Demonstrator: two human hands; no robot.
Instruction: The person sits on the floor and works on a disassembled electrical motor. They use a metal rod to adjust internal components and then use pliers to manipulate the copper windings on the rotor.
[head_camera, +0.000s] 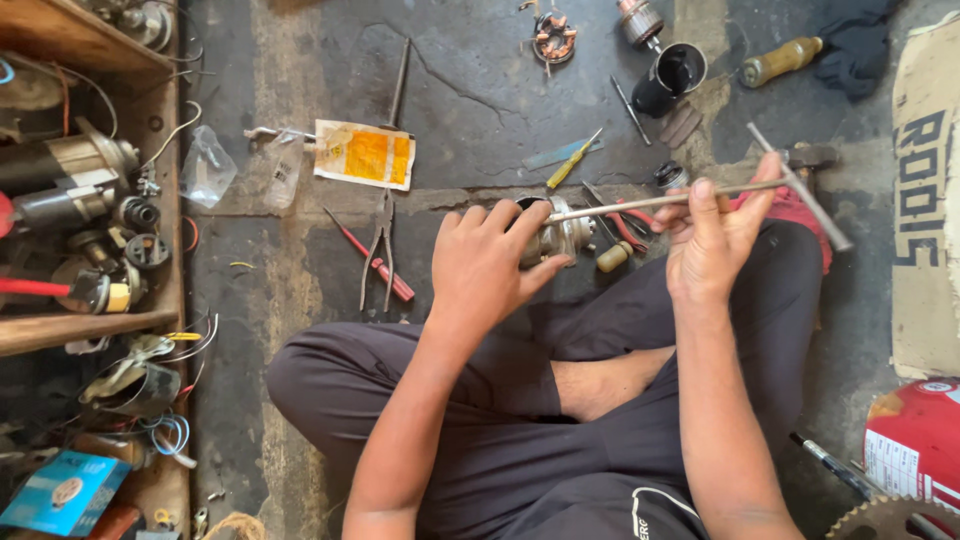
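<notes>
my left hand (483, 262) wrapped its fingers around the metal motor housing (556, 236) while my right hand (712, 232) pinched the t-handle wrench (700, 192), its tip touching the housing

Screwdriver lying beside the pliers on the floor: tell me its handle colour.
Red, in the head view: the screwdriver lies by the pliers, left of the left hand.

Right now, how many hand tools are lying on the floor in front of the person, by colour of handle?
Red-handled screwdriver: 1
Yellow-handled screwdriver: 1
Amber-handled screwdriver: 1
Red-handled pliers: 1
Bare metal pliers: 1
Total: 5
Not counted: the T-handle wrench in the right hand, and the metal motor housing in the left hand.
</notes>
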